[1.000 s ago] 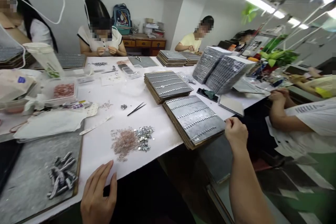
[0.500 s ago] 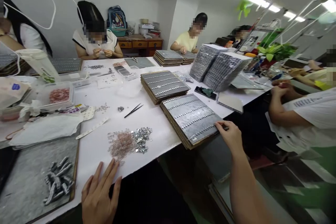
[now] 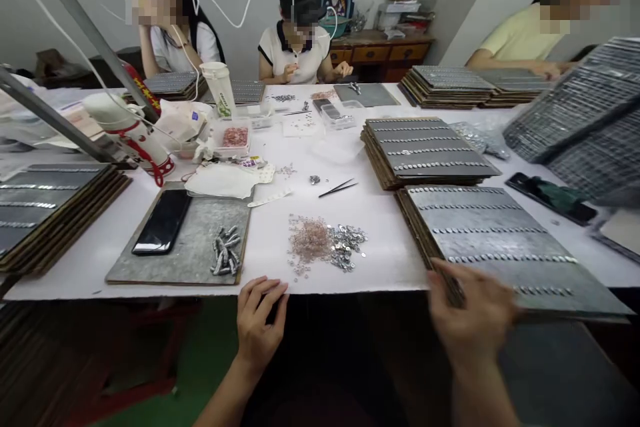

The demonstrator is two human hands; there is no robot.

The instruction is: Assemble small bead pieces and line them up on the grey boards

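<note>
My left hand (image 3: pixel 263 313) rests at the table's front edge, fingers spread and holding nothing. Beyond it lie a pile of tiny pinkish clear pieces (image 3: pixel 309 239) and, touching that pile, loose small silver discs (image 3: pixel 349 247). My right hand (image 3: pixel 475 307), smeared by motion, is at the near left corner of a stack of grey boards (image 3: pixel 495 243). Its thumb and forefinger curve toward each other; whether anything is between the tips cannot be made out. Rows of silver discs run across the top board, the nearest row shorter. Black tweezers (image 3: pixel 339 188) lie behind the piles.
To the left, a grey board (image 3: pixel 195 267) bears a black phone (image 3: pixel 163 221) and several crumpled silver pieces (image 3: pixel 226 252). More board stacks stand far left (image 3: pixel 55 213) and behind the right one (image 3: pixel 430 150). A cup (image 3: pixel 219 90) stands further back. Co-workers sit across the table.
My view has swung left. My right hand has left the board's near right part and come to the stack's near left corner. My left hand stays at the table edge.
</note>
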